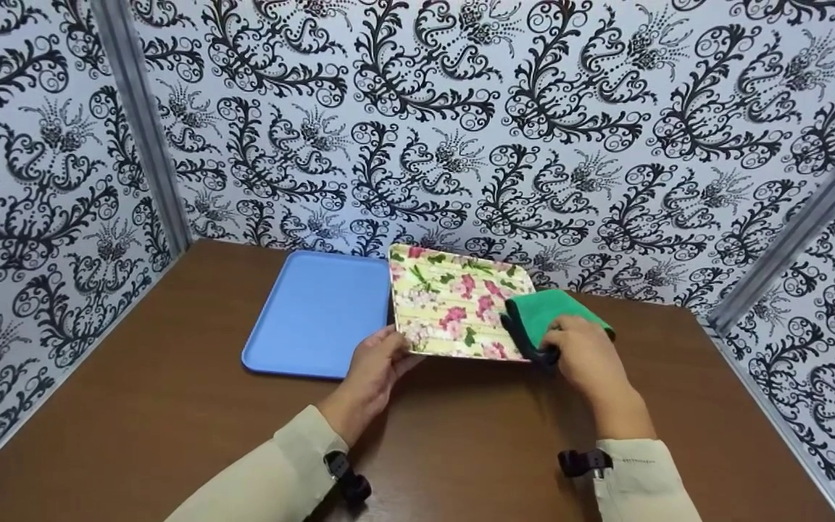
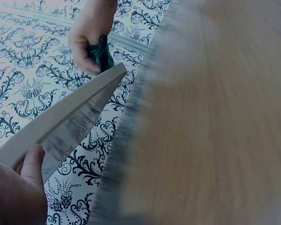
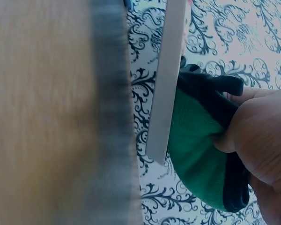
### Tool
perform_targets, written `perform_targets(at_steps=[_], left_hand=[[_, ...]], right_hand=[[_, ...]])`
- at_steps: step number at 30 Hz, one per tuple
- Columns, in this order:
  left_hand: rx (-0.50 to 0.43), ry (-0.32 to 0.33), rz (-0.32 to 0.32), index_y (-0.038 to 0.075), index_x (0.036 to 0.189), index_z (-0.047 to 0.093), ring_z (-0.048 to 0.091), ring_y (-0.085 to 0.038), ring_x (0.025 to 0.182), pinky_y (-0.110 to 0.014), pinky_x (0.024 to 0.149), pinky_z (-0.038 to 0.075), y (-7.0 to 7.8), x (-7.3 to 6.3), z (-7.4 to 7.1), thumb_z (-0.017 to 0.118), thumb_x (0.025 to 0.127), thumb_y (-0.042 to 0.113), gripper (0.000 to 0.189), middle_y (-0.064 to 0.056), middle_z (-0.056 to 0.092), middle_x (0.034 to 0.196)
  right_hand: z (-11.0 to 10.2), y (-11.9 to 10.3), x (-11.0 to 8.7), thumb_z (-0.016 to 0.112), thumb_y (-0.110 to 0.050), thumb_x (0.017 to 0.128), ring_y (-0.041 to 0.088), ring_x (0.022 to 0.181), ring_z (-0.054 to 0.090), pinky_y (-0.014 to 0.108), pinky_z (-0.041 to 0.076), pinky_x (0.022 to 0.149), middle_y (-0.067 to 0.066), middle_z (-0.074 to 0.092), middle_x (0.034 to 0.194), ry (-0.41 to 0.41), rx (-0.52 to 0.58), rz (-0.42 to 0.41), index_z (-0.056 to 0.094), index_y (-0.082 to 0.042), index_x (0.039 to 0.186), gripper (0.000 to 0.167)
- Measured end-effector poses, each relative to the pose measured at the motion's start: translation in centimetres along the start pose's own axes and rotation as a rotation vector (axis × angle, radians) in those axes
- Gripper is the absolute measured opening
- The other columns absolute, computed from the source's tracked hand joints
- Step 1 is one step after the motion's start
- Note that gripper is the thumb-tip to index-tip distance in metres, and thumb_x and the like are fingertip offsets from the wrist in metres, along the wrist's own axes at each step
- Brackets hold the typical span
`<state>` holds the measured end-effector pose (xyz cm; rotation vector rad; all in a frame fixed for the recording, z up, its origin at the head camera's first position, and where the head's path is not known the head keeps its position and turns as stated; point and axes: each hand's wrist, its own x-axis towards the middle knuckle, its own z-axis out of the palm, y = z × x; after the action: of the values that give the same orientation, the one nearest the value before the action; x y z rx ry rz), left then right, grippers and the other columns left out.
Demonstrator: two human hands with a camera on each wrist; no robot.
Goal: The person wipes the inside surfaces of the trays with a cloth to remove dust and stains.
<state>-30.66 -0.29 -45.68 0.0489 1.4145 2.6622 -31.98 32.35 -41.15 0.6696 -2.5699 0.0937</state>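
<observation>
My left hand grips the near left corner of a floral tray, which is tilted up off the table. Its pale rim runs away from the left thumb in the left wrist view. A green cloth with dark edging is folded in my right hand. The cloth lies against the tray's right side. In the right wrist view the thumb and fingers pinch the green cloth right beside the tray's rim.
A blue tray lies flat on the brown table, left of the floral tray and partly behind it. Patterned walls close in the table at the back and both sides. Each wrist wears a black strap.
</observation>
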Motion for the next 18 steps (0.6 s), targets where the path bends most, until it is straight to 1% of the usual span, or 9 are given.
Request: perform_targets(at_steps=[2, 4, 7, 10, 12, 15, 18], left_hand=[[-0.003, 0.004, -0.005, -0.015, 0.127, 0.054, 0.064, -0.011, 0.083, -0.036, 0.096, 0.060, 0.0, 0.2, 0.0, 0.049, 0.091, -0.001, 0.039, -0.002, 0.063, 0.091], [-0.004, 0.007, -0.012, -0.013, 0.123, 0.056, 0.064, -0.012, 0.081, -0.038, 0.097, 0.060, 0.0, 0.4, 0.0, 0.049, 0.091, -0.002, 0.035, -0.002, 0.061, 0.088], [-0.007, 0.005, -0.022, -0.010, 0.114, 0.058, 0.064, -0.011, 0.079, -0.040, 0.098, 0.060, -0.1, 0.8, 0.1, 0.050, 0.090, -0.002, 0.026, -0.001, 0.059, 0.083], [0.001, -0.012, -0.032, -0.004, 0.101, 0.059, 0.063, -0.011, 0.079, -0.039, 0.096, 0.061, -0.2, 1.2, 0.3, 0.050, 0.091, -0.002, 0.014, 0.000, 0.058, 0.082], [0.009, -0.026, -0.036, -0.001, 0.097, 0.059, 0.064, -0.012, 0.080, -0.037, 0.093, 0.061, -0.4, 1.4, 0.4, 0.050, 0.091, -0.001, 0.010, -0.001, 0.059, 0.083], [0.020, -0.035, -0.042, 0.003, 0.088, 0.058, 0.066, -0.012, 0.082, -0.035, 0.090, 0.062, -0.7, 1.9, 0.6, 0.050, 0.091, -0.001, 0.009, -0.002, 0.061, 0.085], [0.027, -0.021, -0.049, 0.005, 0.082, 0.058, 0.067, -0.013, 0.082, -0.034, 0.089, 0.062, -0.8, 2.4, 0.8, 0.051, 0.089, -0.001, 0.012, -0.003, 0.063, 0.087]], right_hand=[[-0.5, 0.4, -0.2, 0.060, 0.019, 0.073, 0.032, 0.091, 0.066, 0.050, 0.057, 0.084, 0.008, 0.069, 0.094, 0.019, -0.009, 0.041, 0.080, -0.013, 0.085, 0.039], [-1.1, 0.8, -0.3, 0.061, 0.018, 0.074, 0.035, 0.096, 0.066, 0.054, 0.056, 0.087, 0.010, 0.070, 0.099, 0.032, -0.022, 0.102, 0.080, -0.012, 0.091, 0.039], [-2.3, 1.1, -0.5, 0.060, 0.015, 0.077, 0.041, 0.104, 0.065, 0.060, 0.053, 0.090, 0.014, 0.070, 0.110, 0.035, -0.030, 0.236, 0.079, -0.010, 0.104, 0.041], [-3.4, 1.4, -0.7, 0.055, 0.014, 0.083, 0.046, 0.110, 0.061, 0.065, 0.050, 0.092, 0.019, 0.067, 0.120, 0.013, 0.009, 0.367, 0.076, -0.007, 0.116, 0.045], [-3.8, 1.7, -1.0, 0.052, 0.013, 0.086, 0.048, 0.113, 0.060, 0.066, 0.049, 0.093, 0.022, 0.066, 0.124, 0.001, 0.044, 0.439, 0.073, -0.007, 0.123, 0.046], [-4.3, 2.0, -1.2, 0.046, 0.011, 0.090, 0.050, 0.119, 0.058, 0.068, 0.048, 0.095, 0.025, 0.063, 0.130, -0.020, 0.079, 0.507, 0.067, -0.007, 0.131, 0.049], [-4.5, 2.1, -1.4, 0.043, 0.009, 0.092, 0.050, 0.124, 0.056, 0.068, 0.047, 0.097, 0.025, 0.061, 0.134, -0.039, 0.095, 0.542, 0.064, -0.007, 0.136, 0.051]])
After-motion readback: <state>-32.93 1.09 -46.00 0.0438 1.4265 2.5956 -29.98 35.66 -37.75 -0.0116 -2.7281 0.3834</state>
